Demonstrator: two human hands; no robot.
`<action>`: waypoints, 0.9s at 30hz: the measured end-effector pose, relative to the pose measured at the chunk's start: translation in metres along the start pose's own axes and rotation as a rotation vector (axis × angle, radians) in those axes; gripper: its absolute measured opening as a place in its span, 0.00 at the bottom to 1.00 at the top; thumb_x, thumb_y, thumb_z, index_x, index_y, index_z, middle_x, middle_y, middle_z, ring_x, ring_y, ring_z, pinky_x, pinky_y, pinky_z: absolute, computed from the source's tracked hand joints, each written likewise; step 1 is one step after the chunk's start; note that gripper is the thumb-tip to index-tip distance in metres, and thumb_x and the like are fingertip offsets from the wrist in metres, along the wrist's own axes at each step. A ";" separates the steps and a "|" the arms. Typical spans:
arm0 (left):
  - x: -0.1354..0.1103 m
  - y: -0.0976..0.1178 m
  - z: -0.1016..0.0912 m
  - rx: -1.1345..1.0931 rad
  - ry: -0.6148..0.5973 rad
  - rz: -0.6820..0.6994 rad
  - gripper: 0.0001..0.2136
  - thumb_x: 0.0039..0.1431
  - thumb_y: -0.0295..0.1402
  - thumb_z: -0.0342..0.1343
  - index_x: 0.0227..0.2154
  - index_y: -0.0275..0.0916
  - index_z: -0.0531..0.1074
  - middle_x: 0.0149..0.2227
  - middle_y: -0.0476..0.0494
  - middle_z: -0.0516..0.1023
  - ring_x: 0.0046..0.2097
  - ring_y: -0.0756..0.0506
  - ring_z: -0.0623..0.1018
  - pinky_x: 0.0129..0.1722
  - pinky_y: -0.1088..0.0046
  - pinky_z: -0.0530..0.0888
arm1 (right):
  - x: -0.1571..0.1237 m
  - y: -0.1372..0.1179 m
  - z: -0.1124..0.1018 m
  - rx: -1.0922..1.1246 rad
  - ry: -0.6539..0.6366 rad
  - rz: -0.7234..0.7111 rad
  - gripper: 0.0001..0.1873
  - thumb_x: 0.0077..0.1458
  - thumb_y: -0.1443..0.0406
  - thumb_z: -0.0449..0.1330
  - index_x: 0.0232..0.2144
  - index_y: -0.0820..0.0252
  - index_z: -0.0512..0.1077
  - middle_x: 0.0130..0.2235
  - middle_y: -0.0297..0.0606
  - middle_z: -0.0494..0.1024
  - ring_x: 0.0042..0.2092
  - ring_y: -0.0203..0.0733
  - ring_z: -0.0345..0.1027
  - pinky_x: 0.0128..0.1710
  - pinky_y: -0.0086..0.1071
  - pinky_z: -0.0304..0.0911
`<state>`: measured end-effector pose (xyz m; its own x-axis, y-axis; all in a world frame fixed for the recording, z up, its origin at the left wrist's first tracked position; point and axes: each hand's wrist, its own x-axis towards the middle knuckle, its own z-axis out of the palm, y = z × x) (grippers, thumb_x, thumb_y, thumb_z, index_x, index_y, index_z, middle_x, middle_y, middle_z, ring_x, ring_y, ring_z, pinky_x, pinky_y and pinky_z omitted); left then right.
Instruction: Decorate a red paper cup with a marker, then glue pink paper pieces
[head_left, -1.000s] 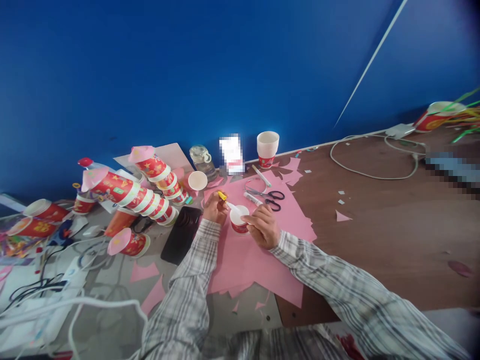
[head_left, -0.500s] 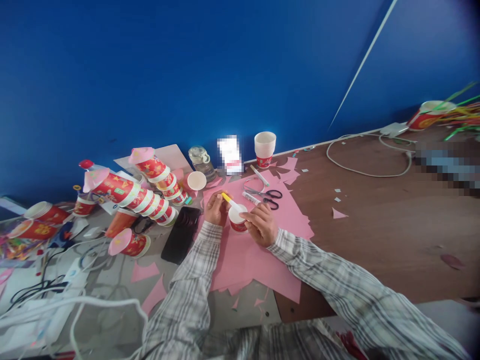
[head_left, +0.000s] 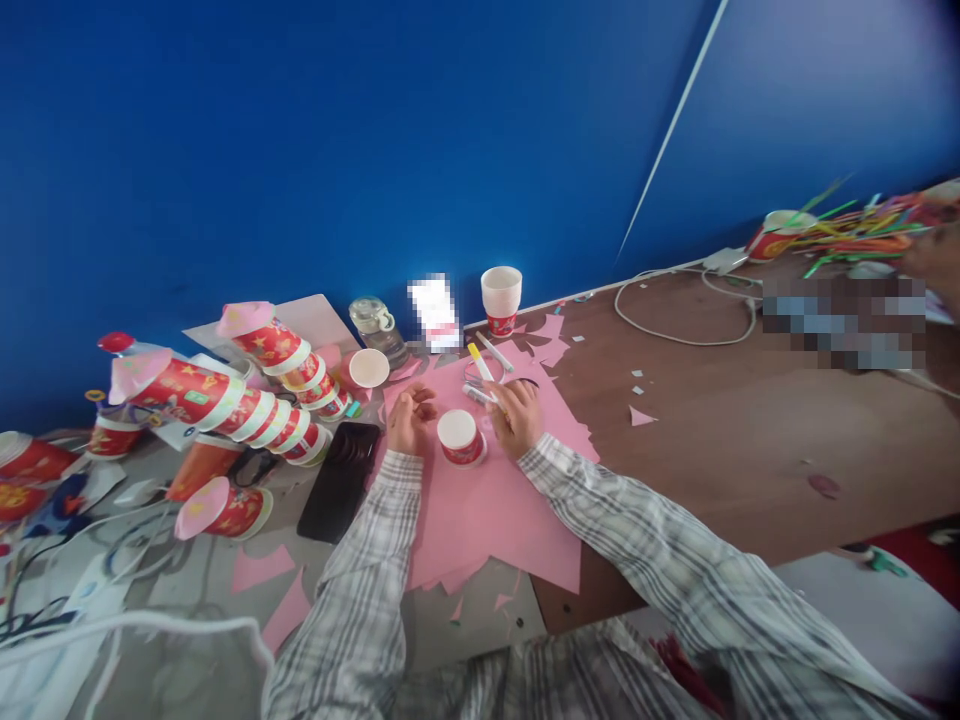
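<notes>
A short red paper cup with a white round top stands between my hands on pink paper. My left hand is beside the cup, fingers loosely curled and apart, holding nothing. Beyond the cup's right side, my right hand has its fingers bent around the near end of a white marker with a yellow end. A glue stick lies by those fingertips. The scissors are mostly hidden under that hand. A white pen with a green tip lies just behind.
Several stacked, decorated red cups lean at the left, near a black phone. A glass jug, an open cup and a cup stack stand at the back. A cable loops to the right; another person's hand is at far right.
My left hand has let go of the marker's yellow end. The right hand has carried the marker away from the cup to the other pens. The whole view has swung rightward.
</notes>
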<state>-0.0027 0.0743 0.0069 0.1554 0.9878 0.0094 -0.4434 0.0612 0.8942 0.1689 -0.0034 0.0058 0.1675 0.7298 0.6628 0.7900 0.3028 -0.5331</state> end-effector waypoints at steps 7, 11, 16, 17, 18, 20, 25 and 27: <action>-0.001 -0.004 0.001 -0.022 -0.054 -0.028 0.23 0.43 0.50 0.56 0.35 0.34 0.69 0.30 0.40 0.74 0.26 0.50 0.72 0.26 0.73 0.67 | 0.011 0.034 0.012 -0.176 -0.095 0.173 0.16 0.54 0.62 0.48 0.44 0.57 0.67 0.35 0.40 0.71 0.37 0.44 0.60 0.40 0.37 0.53; 0.003 -0.007 -0.002 -0.028 -0.063 -0.039 0.23 0.43 0.50 0.55 0.35 0.34 0.69 0.29 0.40 0.75 0.26 0.50 0.71 0.26 0.72 0.66 | 0.022 0.042 0.017 -0.277 -0.206 0.155 0.17 0.52 0.66 0.48 0.45 0.60 0.66 0.36 0.42 0.71 0.40 0.44 0.60 0.43 0.36 0.52; 0.005 -0.010 -0.003 -0.011 -0.059 -0.037 0.23 0.43 0.50 0.55 0.34 0.34 0.69 0.29 0.41 0.75 0.25 0.50 0.71 0.25 0.73 0.66 | 0.046 0.042 0.026 -0.376 -0.354 0.150 0.18 0.53 0.64 0.49 0.47 0.55 0.65 0.40 0.43 0.71 0.42 0.46 0.59 0.45 0.38 0.50; 0.005 -0.010 -0.003 -0.006 -0.056 -0.034 0.23 0.43 0.50 0.55 0.34 0.34 0.69 0.29 0.41 0.75 0.25 0.51 0.71 0.25 0.73 0.66 | 0.050 0.041 0.028 -0.383 -0.378 0.145 0.18 0.53 0.63 0.49 0.47 0.54 0.65 0.41 0.42 0.71 0.43 0.46 0.59 0.45 0.39 0.50; 0.005 -0.011 -0.002 -0.001 -0.052 -0.031 0.23 0.43 0.50 0.55 0.34 0.34 0.69 0.29 0.41 0.75 0.24 0.51 0.71 0.25 0.73 0.66 | 0.054 0.039 0.030 -0.386 -0.397 0.137 0.18 0.53 0.62 0.50 0.48 0.53 0.64 0.42 0.42 0.71 0.44 0.47 0.59 0.46 0.39 0.49; 0.005 -0.010 -0.002 0.006 -0.047 -0.028 0.23 0.43 0.50 0.55 0.33 0.34 0.70 0.28 0.40 0.74 0.24 0.51 0.71 0.25 0.73 0.66 | 0.060 0.038 0.033 -0.392 -0.412 0.153 0.21 0.52 0.58 0.52 0.50 0.51 0.61 0.45 0.42 0.70 0.47 0.49 0.58 0.47 0.41 0.49; 0.005 -0.011 -0.001 0.009 -0.052 -0.035 0.22 0.43 0.51 0.54 0.32 0.36 0.70 0.28 0.41 0.74 0.24 0.50 0.71 0.25 0.72 0.67 | 0.072 0.052 0.026 -0.461 -0.453 0.349 0.22 0.57 0.57 0.45 0.53 0.54 0.54 0.54 0.45 0.62 0.53 0.49 0.54 0.50 0.41 0.50; 0.006 -0.011 -0.001 0.009 -0.057 -0.036 0.23 0.42 0.52 0.55 0.33 0.35 0.70 0.29 0.41 0.74 0.24 0.50 0.71 0.25 0.72 0.67 | 0.076 0.064 0.021 -0.489 -0.483 0.396 0.21 0.57 0.59 0.46 0.52 0.57 0.56 0.54 0.48 0.61 0.54 0.51 0.53 0.49 0.42 0.51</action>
<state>0.0024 0.0794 -0.0030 0.2211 0.9752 0.0028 -0.4286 0.0945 0.8986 0.2195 0.0842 0.0106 0.3042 0.9462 0.1105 0.9133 -0.2567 -0.3161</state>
